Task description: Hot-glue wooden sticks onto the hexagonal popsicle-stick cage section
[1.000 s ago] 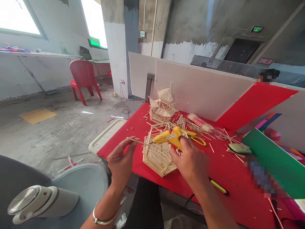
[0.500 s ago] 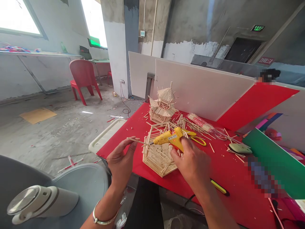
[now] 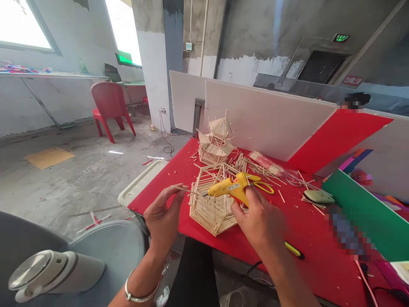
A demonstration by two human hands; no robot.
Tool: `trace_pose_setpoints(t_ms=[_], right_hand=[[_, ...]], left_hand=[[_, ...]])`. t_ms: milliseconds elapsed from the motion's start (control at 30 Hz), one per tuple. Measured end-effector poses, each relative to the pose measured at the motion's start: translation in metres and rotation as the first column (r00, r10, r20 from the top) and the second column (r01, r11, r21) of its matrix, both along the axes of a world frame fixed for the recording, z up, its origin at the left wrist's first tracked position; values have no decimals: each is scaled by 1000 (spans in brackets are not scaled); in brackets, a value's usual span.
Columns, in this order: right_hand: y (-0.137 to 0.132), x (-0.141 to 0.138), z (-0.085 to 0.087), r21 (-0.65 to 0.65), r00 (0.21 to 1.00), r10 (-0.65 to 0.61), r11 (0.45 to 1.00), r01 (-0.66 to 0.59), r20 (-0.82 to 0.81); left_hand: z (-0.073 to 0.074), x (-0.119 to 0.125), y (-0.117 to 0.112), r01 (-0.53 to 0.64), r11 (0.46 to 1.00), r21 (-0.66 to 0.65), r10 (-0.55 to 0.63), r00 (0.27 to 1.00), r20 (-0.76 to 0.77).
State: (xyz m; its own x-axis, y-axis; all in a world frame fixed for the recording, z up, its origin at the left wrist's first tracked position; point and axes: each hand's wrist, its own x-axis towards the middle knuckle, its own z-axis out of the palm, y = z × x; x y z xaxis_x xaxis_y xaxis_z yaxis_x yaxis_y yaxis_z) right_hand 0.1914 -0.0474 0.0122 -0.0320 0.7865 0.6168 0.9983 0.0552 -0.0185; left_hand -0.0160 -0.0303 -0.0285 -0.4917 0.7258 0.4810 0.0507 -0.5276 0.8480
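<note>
My left hand [image 3: 162, 217] pinches a thin wooden stick [image 3: 188, 190] by its near end and holds it level above the table edge. My right hand [image 3: 259, 219] grips a yellow glue gun [image 3: 230, 188], whose nozzle points left and meets the stick's far end. Just beneath them sits a hexagonal frame of glued sticks [image 3: 211, 207] on the red table [image 3: 303, 234]. A finished tiered stick pagoda [image 3: 216, 138] stands farther back.
Yellow-handled scissors [image 3: 263, 186], a bundle of sticks [image 3: 268, 164] and loose sticks lie behind the gun. A yellow-black utility knife [image 3: 293, 250] lies by my right wrist. White boards [image 3: 271, 117] back the table; a green sheet [image 3: 367, 213] lies right. A grey bin lid and white bottle [image 3: 54, 273] sit lower left.
The glue gun and my right hand have shifted slightly right and up. The left hand keeps the stick in nearly the same place.
</note>
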Motion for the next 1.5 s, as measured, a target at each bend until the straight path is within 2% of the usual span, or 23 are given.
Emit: trace_pose_setpoints(t_ms=[167, 433, 933, 1200, 1500], right_hand=[[-4, 5, -1, 1, 1000, -6, 1000, 6, 4], [-11, 12, 0, -18, 1000, -14, 1000, 13, -23], [-25, 29, -3, 40, 999, -24, 999, 25, -31], [-32, 37, -6, 13, 998, -53, 998, 53, -21], [-23, 27, -2, -1, 998, -58, 998, 58, -40]], left_hand=[[0, 2, -1, 14, 1000, 5, -14, 999, -31], [4, 6, -2, 42, 995, 87, -32, 993, -109], [11, 17, -3, 30, 985, 171, 24, 950, -310], [12, 19, -2, 26, 975, 221, 64, 918, -391], [14, 17, -5, -5, 977, 212, 91, 912, -399]])
